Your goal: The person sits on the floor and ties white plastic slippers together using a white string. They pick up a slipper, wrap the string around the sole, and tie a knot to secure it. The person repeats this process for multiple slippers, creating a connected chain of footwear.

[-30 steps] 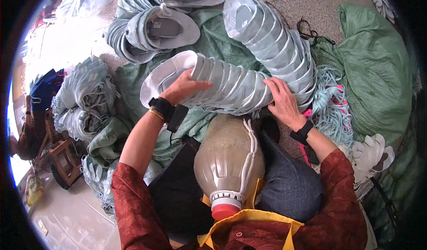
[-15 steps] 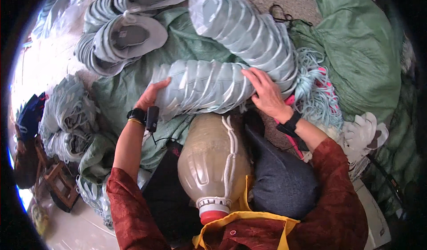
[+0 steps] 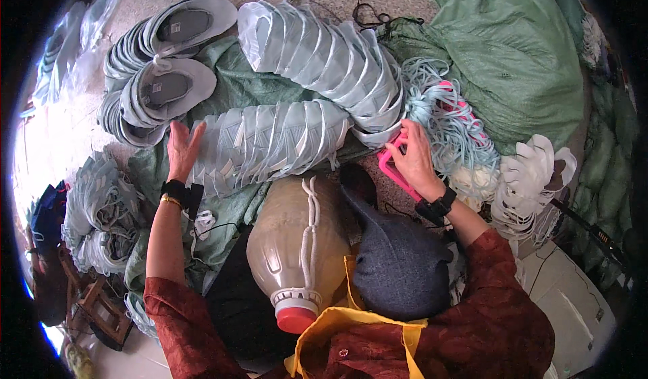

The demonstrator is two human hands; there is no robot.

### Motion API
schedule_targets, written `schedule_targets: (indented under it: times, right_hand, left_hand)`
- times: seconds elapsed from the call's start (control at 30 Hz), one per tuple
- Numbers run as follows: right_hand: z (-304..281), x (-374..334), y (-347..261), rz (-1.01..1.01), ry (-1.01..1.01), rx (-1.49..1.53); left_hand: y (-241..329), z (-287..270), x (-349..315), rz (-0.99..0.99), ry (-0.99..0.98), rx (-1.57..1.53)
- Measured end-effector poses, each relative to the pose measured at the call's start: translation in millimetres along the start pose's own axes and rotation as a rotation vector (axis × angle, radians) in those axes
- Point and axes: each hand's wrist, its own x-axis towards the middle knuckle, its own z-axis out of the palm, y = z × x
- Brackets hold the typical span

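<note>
A long row of nested pale blue-grey shoe uppers (image 3: 270, 139) lies on a green woven sheet in front of me. My left hand (image 3: 182, 153) is by its left end, fingers stretched and thumb apart, holding nothing. At the right, my right hand (image 3: 417, 159) closes its thumb and fingers on a pink plastic frame (image 3: 398, 171). Tangled light blue shoelaces (image 3: 432, 109) lie just beyond that hand, with pink showing through them. A second curved row of nested uppers (image 3: 331, 58) runs behind the first, its near end beside my right hand.
Two more rows of nested uppers (image 3: 165, 92) lie at the far left. A big tan plastic jar (image 3: 297, 230) with a red cap lies between my legs. Bundled uppers (image 3: 101, 210) are at left, white cut pieces (image 3: 530, 183) at right, a green sack (image 3: 513, 55) at far right.
My right hand has left the row of uppers and taken hold of the pink frame. My left hand has come off the row's left end and opened. The whole view has shifted slightly.
</note>
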Motion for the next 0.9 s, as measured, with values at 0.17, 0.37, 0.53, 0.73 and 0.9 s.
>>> schedule_targets:
  times: [0.17, 0.37, 0.53, 0.73, 0.9]
  right_hand:
    - [-2.7, 24.5, -9.9, 0.096, -0.093, -0.359]
    - [16.9, 35.4, -12.8, 0.073, -0.03, -0.426]
    - [9.7, 39.5, -5.1, -0.06, 0.019, -0.214]
    - [10.7, 61.9, 45.3, 0.26, 0.048, 0.172]
    - [16.3, 83.1, 47.0, 0.418, -0.016, 0.273]
  left_hand:
    - [92.2, 12.1, 42.0, 0.041, -0.033, -0.169]
    - [176.8, 71.6, 86.2, 0.204, -0.094, -0.36]
    - [217.0, 93.2, 96.8, 0.084, -0.369, -0.244]
    - [211.1, 97.0, 102.5, 0.197, -0.459, -0.294]
    - [191.9, 104.3, 110.7, 0.225, -0.438, -0.295]
